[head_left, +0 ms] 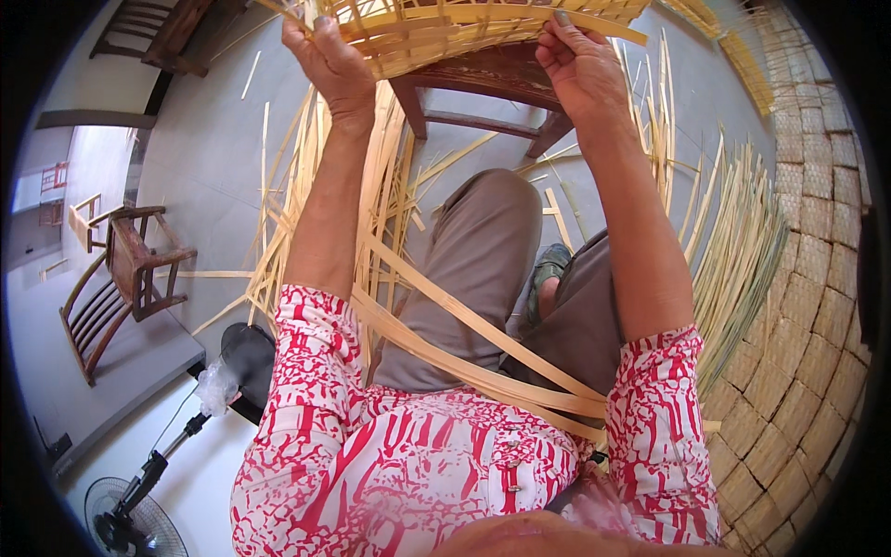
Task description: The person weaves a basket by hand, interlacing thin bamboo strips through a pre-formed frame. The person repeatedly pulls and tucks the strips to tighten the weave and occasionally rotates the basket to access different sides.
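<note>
At the top of the view, a partly woven yellow bamboo basket [408,56] rests on a dark red wooden stool [492,79]. My left hand [336,76] is closed on the basket's left edge, thumb up against the weave. My right hand [587,74] pinches a flat bamboo strip [506,13] near its free right end, which sticks out past the fingers. That strip runs along the basket's near side. Several long pale bamboo strips [464,320] lie across my lap. The basket's far part is cut off by the frame.
Loose bamboo strips [288,204] litter the floor at left. A bundle of thin greenish strips [738,251] lies at right, beside stacked woven bamboo pieces [807,297]. Wooden chairs [135,255] stand at far left, and a fan [130,520] is at lower left.
</note>
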`<state>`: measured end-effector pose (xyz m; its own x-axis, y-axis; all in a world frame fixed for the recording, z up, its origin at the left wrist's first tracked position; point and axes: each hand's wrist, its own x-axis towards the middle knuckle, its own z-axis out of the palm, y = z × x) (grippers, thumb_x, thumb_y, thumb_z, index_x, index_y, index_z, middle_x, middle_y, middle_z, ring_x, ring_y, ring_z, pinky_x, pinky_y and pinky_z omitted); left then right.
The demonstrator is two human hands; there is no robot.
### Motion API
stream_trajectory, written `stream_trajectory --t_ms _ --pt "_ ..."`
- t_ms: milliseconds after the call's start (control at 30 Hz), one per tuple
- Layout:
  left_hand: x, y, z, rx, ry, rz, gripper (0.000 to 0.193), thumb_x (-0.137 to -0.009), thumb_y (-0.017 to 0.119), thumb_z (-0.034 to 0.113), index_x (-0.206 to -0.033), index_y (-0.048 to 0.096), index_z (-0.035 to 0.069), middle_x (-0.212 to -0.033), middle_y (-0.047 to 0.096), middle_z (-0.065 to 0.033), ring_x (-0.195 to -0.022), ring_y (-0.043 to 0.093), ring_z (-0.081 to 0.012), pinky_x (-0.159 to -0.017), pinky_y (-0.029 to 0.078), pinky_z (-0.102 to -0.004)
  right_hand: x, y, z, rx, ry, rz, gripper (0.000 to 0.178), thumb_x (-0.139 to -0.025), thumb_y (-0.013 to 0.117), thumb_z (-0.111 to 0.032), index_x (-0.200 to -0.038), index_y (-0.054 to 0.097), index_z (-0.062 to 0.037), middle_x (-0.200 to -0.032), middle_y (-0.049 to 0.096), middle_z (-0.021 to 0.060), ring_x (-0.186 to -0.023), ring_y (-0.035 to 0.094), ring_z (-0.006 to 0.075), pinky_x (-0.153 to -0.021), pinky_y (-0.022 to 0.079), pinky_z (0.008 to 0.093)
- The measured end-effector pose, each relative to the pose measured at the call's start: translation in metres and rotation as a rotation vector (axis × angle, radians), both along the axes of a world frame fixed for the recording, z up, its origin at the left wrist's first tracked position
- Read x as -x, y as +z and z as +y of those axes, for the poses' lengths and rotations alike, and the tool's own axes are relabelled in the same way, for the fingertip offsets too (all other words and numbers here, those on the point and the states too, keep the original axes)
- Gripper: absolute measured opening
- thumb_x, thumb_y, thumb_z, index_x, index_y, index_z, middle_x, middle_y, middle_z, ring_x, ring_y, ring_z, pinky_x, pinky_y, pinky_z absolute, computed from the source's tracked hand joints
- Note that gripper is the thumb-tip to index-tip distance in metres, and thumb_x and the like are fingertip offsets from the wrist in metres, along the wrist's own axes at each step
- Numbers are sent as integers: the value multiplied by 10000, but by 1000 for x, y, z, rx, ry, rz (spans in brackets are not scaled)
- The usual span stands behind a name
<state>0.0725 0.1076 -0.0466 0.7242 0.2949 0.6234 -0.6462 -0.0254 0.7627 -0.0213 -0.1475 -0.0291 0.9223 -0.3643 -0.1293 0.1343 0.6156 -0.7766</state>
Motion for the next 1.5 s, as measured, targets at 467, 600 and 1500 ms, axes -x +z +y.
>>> stream_trajectory --t_ms 467,600,1500 --pt "80 52 -14 -750 88 -340 332 -903 696 129 -1205 592 39 -1090 625 -112 -1021 599 -280 -901 487 -376 -7 10 7 -19 -47 6 129 -938 720 -152 -996 646 -64 -841 680 24 -717 639 125 -640 549 278" --pt "56 82 -72 -983 -123 -473 212 -889 649 31 -1089 677 97 -1027 691 -91 -911 690 -288 -739 573 -369 1 13 14 -53 -44 -3 129 -931 731 -165 -973 654 -71 -819 670 17 -696 633 112 -613 530 257" --pt "30 92 -47 -823 -648 -83 83 -912 705 36 -971 652 14 -896 587 -23 -730 583 -90 -625 478 -237 9 35 34 580 66 -362 392 -958 700 -161 -1335 626 -83 -1058 641 -5 -861 532 34 -743 469 203"
